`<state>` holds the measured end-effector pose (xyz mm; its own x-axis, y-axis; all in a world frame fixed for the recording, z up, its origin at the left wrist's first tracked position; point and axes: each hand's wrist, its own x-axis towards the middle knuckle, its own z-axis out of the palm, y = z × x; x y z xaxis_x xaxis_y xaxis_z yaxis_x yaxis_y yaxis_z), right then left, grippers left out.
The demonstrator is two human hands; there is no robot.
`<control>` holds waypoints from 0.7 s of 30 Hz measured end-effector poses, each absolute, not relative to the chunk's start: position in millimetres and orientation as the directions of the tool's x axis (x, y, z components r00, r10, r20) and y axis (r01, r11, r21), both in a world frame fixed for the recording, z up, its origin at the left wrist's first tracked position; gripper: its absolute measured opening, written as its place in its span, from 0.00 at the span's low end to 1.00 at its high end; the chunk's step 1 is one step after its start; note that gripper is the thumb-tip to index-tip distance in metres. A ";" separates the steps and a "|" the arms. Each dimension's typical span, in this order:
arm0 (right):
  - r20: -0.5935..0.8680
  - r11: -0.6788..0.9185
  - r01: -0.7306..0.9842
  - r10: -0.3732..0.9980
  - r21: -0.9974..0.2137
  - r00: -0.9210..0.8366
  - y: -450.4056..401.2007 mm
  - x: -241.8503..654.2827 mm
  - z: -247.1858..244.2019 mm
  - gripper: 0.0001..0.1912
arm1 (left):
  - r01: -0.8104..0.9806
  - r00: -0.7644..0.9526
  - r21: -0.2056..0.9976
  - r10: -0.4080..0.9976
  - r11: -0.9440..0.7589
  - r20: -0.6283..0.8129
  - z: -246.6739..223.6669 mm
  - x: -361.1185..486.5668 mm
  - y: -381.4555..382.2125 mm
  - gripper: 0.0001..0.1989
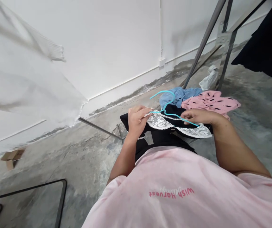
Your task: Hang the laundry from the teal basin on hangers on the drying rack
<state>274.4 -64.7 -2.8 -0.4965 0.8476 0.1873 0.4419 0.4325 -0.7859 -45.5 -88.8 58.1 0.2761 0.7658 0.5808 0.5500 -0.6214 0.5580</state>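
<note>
A black garment with a white lace collar lies across my lap. A turquoise clothes hanger sits at its neck, hook pointing up and to the left. My left hand is closed at the left end of the hanger, pinching the lace collar's edge there. On the other side, my right hand has its fingers curled at the garment's neckline, beside the hanger's right arm. What exactly its fingertips grip is partly hidden by the hanger and cloth.
Beyond my hands, a blue denim-like cloth and a pink garment with black marks are piled. Dark metal frame bars rise at right near a hanging dark garment. White sheer fabric hangs left. A cardboard box lies on the floor.
</note>
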 end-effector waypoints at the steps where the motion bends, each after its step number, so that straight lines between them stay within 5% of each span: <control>1: 0.142 0.396 0.454 0.856 -0.798 -0.497 -62.4 277.3 -0.8 0.13 | 0.551 0.286 0.556 0.767 -0.622 0.575 56.6 -47.0 -87.2 0.11; 4: 0.274 0.282 0.483 0.958 -0.829 -0.089 -59.6 282.3 13.3 0.07 | 0.570 0.361 0.528 0.769 -0.629 0.527 50.6 -50.3 -82.9 0.12; 6: 0.422 0.241 0.524 0.868 -0.817 0.260 -65.7 278.8 29.5 0.07 | 0.604 0.412 0.487 0.770 -0.632 0.488 46.2 -49.5 -81.0 0.13; 8: 0.545 0.247 0.599 0.744 -0.762 0.386 -79.4 269.9 48.0 0.09 | 0.659 0.408 0.439 0.781 -0.611 0.474 43.5 -46.2 -80.1 0.13; 13: 0.673 0.400 0.634 0.688 -0.662 0.269 -126.1 247.7 81.7 0.10 | 0.755 0.186 0.432 0.793 -0.493 0.581 49.7 -42.2 -83.0 0.13; 17: 0.584 0.615 0.488 0.776 -0.619 -0.237 -140.6 248.2 87.2 0.13 | 0.648 -0.042 0.566 0.718 -0.509 0.695 58.7 -51.4 -87.8 0.10; 19: 0.641 0.649 0.488 0.738 -0.584 -0.214 -135.6 250.9 84.4 0.14 | 0.617 -0.122 0.583 0.667 -0.529 0.735 61.1 -56.9 -89.9 0.09; 21: 0.748 0.609 0.578 0.664 -0.544 0.004 -126.4 253.2 79.3 0.13 | 0.621 -0.161 0.561 0.612 -0.547 0.774 62.4 -61.0 -91.8 0.08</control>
